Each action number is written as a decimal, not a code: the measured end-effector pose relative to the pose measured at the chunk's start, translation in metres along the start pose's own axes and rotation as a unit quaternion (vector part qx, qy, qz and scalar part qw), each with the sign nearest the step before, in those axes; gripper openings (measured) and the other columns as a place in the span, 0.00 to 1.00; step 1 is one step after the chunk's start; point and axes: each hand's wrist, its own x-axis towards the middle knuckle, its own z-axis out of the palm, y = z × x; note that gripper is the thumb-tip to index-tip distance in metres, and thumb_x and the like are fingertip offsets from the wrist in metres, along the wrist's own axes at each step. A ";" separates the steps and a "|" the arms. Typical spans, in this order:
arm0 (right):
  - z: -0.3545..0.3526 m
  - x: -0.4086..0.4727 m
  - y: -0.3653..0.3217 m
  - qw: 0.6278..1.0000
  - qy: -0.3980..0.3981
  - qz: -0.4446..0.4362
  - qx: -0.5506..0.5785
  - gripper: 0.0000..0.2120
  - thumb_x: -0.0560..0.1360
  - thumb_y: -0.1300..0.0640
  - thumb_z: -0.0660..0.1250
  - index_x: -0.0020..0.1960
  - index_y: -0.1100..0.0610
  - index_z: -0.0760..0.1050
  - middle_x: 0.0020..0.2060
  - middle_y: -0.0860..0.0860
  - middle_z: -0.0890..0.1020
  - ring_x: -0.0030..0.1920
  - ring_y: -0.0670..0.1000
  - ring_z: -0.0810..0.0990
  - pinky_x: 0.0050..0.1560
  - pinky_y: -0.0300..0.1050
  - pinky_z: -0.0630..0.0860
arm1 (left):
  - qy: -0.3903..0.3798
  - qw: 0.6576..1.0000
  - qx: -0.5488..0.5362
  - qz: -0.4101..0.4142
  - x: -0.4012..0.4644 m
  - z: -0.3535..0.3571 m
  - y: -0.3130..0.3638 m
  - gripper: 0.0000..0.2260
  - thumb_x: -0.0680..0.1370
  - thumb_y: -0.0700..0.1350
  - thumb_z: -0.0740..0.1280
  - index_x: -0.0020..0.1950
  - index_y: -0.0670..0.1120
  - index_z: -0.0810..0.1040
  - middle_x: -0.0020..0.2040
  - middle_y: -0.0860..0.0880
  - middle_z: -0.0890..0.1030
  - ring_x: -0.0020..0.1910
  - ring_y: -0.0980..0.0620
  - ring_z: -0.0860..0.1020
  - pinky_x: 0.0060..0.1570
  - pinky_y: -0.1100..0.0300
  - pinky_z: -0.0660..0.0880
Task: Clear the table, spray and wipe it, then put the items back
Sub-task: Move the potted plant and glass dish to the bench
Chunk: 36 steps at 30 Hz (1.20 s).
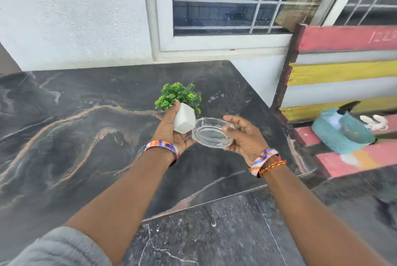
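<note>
My left hand [169, 130] grips a small white faceted pot with a green artificial plant [182, 104], held tilted above the dark marbled table [75, 126]. Just to its right, my right hand [245, 137] holds a clear glass ashtray [211, 132] by its right rim; the ashtray touches the pot. Both things hang in the air over the right half of the tabletop. A spray bottle [341, 113] with a black trigger lies on a teal cloth [335, 134] on the painted steps to the right.
A white wall and a barred window [232, 1] stand behind the table. To the right are red and yellow painted wooden slats [343, 72] and steps. Dark stone floor tiles [214, 233] lie below the table's near edge.
</note>
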 end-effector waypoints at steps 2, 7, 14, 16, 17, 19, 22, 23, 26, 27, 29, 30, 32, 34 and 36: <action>-0.029 -0.006 0.000 0.998 0.048 0.019 0.038 0.14 0.75 0.68 0.64 0.56 0.54 0.74 0.43 0.49 0.78 0.38 0.48 0.78 0.27 0.37 0.78 | -0.024 0.999 0.027 -0.011 0.002 0.022 -0.016 0.13 0.73 0.54 0.68 0.47 0.44 0.76 0.35 0.44 0.84 0.33 0.45 0.82 0.31 0.45 0.80; -0.123 -0.020 0.001 0.979 0.164 0.049 0.114 0.10 0.74 0.69 0.65 0.50 0.55 0.74 0.40 0.51 0.80 0.29 0.46 0.80 0.26 0.36 0.76 | -0.071 0.986 0.144 -0.037 0.020 0.092 -0.072 0.07 0.74 0.51 0.67 0.45 0.49 0.76 0.43 0.48 0.80 0.43 0.49 0.79 0.43 0.48 0.79; -0.308 -0.040 0.003 0.940 0.310 0.071 0.120 0.09 0.72 0.70 0.66 0.36 0.60 0.73 0.17 0.47 0.77 0.19 0.45 0.74 0.20 0.32 0.71 | -0.157 0.948 0.265 -0.076 0.050 0.236 -0.209 0.05 0.75 0.39 0.67 0.49 0.46 0.73 0.41 0.47 0.77 0.40 0.51 0.76 0.44 0.55 0.76; -0.364 -0.044 0.007 0.926 0.340 0.086 0.144 0.07 0.72 0.70 0.67 0.37 0.61 0.74 0.18 0.49 0.78 0.19 0.47 0.75 0.21 0.33 0.73 | -0.177 0.940 0.278 -0.091 0.059 0.279 -0.253 0.06 0.75 0.37 0.66 0.47 0.47 0.74 0.41 0.48 0.78 0.40 0.52 0.76 0.37 0.56 0.78; -0.394 -0.048 0.009 0.916 0.354 0.097 0.162 0.08 0.73 0.71 0.65 0.37 0.62 0.73 0.18 0.49 0.78 0.18 0.46 0.76 0.20 0.34 0.74 | -0.186 0.936 0.279 -0.104 0.063 0.300 -0.277 0.06 0.75 0.36 0.66 0.46 0.47 0.74 0.41 0.48 0.78 0.39 0.52 0.76 0.32 0.58 0.79; -0.438 -0.054 0.014 0.904 0.374 0.112 0.176 0.11 0.75 0.72 0.62 0.36 0.61 0.71 0.16 0.50 0.76 0.15 0.46 0.74 0.18 0.33 0.72 | -0.201 0.934 0.269 -0.124 0.072 0.326 -0.313 0.10 0.74 0.33 0.66 0.51 0.45 0.75 0.44 0.48 0.78 0.40 0.51 0.77 0.27 0.58 0.79; -0.506 -0.064 0.019 0.890 0.406 0.132 0.161 0.12 0.74 0.71 0.62 0.36 0.59 0.70 0.14 0.48 0.74 0.13 0.44 0.71 0.16 0.31 0.69 | -0.204 0.931 0.267 -0.147 0.087 0.363 -0.364 0.17 0.72 0.31 0.67 0.59 0.43 0.74 0.44 0.48 0.81 0.39 0.51 0.80 0.28 0.55 0.80; -0.525 -0.066 0.023 0.885 0.413 0.138 0.163 0.11 0.74 0.71 0.63 0.37 0.58 0.72 0.15 0.48 0.76 0.14 0.44 0.73 0.17 0.32 0.71 | -0.207 0.926 0.275 -0.155 0.093 0.373 -0.377 0.13 0.72 0.31 0.67 0.54 0.42 0.75 0.39 0.50 0.83 0.36 0.52 0.81 0.28 0.56 0.80; -0.576 -0.062 0.035 0.864 0.441 0.165 0.179 0.09 0.73 0.69 0.65 0.40 0.57 0.73 0.17 0.48 0.78 0.16 0.44 0.75 0.18 0.36 0.74 | -0.210 0.918 0.284 -0.178 0.109 0.403 -0.405 0.08 0.73 0.30 0.65 0.41 0.43 0.75 0.27 0.53 0.83 0.31 0.54 0.82 0.26 0.59 0.79; -0.591 -0.058 0.039 0.858 0.446 0.176 0.187 0.09 0.73 0.69 0.65 0.40 0.57 0.74 0.17 0.48 0.78 0.16 0.44 0.75 0.18 0.36 0.74 | -0.211 0.917 0.289 -0.174 0.118 0.412 -0.415 0.09 0.73 0.30 0.65 0.41 0.44 0.75 0.29 0.52 0.83 0.35 0.51 0.81 0.27 0.60 0.79; -0.618 -0.047 0.045 0.844 0.454 0.197 0.206 0.08 0.74 0.68 0.65 0.39 0.57 0.73 0.16 0.50 0.77 0.15 0.46 0.75 0.17 0.38 0.74 | -0.221 0.911 0.311 -0.159 0.135 0.429 -0.434 0.10 0.73 0.29 0.66 0.40 0.45 0.76 0.29 0.53 0.83 0.42 0.49 0.78 0.30 0.59 0.79; -0.634 -0.039 0.048 0.839 0.456 0.204 0.213 0.08 0.74 0.68 0.65 0.38 0.58 0.72 0.16 0.51 0.77 0.15 0.47 0.75 0.16 0.39 0.74 | -0.229 0.906 0.322 -0.154 0.145 0.440 -0.445 0.11 0.72 0.28 0.66 0.40 0.45 0.76 0.26 0.55 0.83 0.41 0.49 0.77 0.33 0.59 0.79; -0.666 -0.020 0.052 0.834 0.457 0.218 0.220 0.09 0.74 0.68 0.64 0.37 0.59 0.71 0.15 0.53 0.76 0.14 0.48 0.74 0.16 0.40 0.74 | -0.241 0.895 0.348 -0.139 0.167 0.463 -0.464 0.12 0.71 0.27 0.66 0.39 0.44 0.76 0.23 0.56 0.81 0.38 0.52 0.76 0.38 0.60 0.75; -0.696 0.000 0.054 0.828 0.461 0.224 0.229 0.09 0.75 0.68 0.64 0.38 0.59 0.71 0.15 0.53 0.76 0.14 0.48 0.75 0.16 0.42 0.74 | -0.247 0.891 0.355 -0.137 0.190 0.486 -0.483 0.12 0.69 0.26 0.67 0.37 0.43 0.78 0.24 0.54 0.82 0.33 0.52 0.79 0.37 0.60 0.76; -0.728 0.024 0.056 0.821 0.470 0.230 0.229 0.09 0.74 0.70 0.64 0.37 0.60 0.71 0.15 0.53 0.76 0.14 0.48 0.75 0.15 0.42 0.73 | -0.246 0.885 0.376 -0.121 0.217 0.509 -0.503 0.07 0.61 0.33 0.76 0.31 0.44 0.83 0.27 0.52 0.82 0.31 0.52 0.80 0.37 0.60 0.77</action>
